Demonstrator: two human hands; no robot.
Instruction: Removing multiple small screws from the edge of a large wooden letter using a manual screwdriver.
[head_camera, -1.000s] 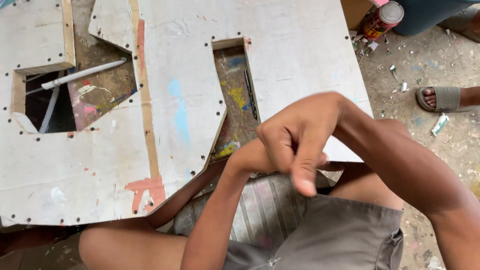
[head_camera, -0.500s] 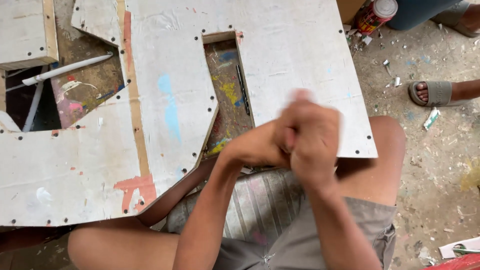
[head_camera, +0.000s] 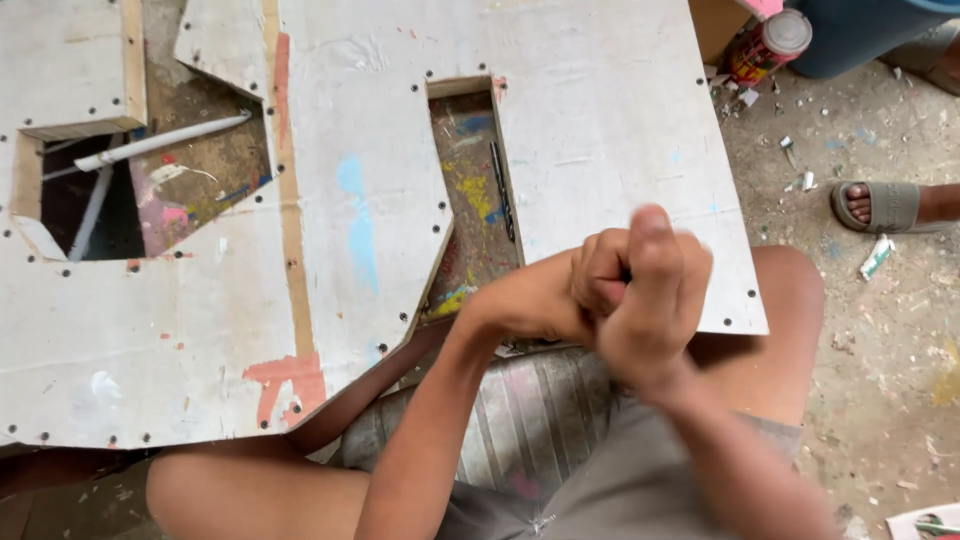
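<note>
Board: large white-painted plywood panel (head_camera: 600, 120) with angular cut-outs, small dark screw heads along its edges, and smears of red, blue and yellow paint; it lies flat on the floor and fills most of the view above the person's lap.
Near edge of board: the lower right corner sits just over the right knee (head_camera: 790, 300); both hands hover at that edge.
Slot: narrow rectangular cut-out (head_camera: 470, 190) in the middle of the board, showing a paint-spattered layer beneath; a thin dark drill bit (head_camera: 502, 190) lies along its right side.
Left hand (head_camera: 545, 300): curled, its fingers tucked under the right hand, grip closed; what it encloses is hidden.
Right hand (head_camera: 650, 290): blurred, folded into a fist over the left, thumb up; grip fully closed; I cannot tell what, if anything, is inside.
Left cut-out: bigger opening (head_camera: 150, 190) near the left edge of the board, with a white plastic pipe (head_camera: 160, 143) crossing it.
Lap: grey shorts (head_camera: 640, 480) and a pale striped cloth (head_camera: 520, 410) between the thighs.
Floor: dusty concrete floor (head_camera: 880, 400) strewn with chips and scraps to the right of the board.
Far right corner: red-labelled can with a pale lid (head_camera: 765, 45).
Right edge: another person's foot in a grey sandal (head_camera: 890, 205).
</note>
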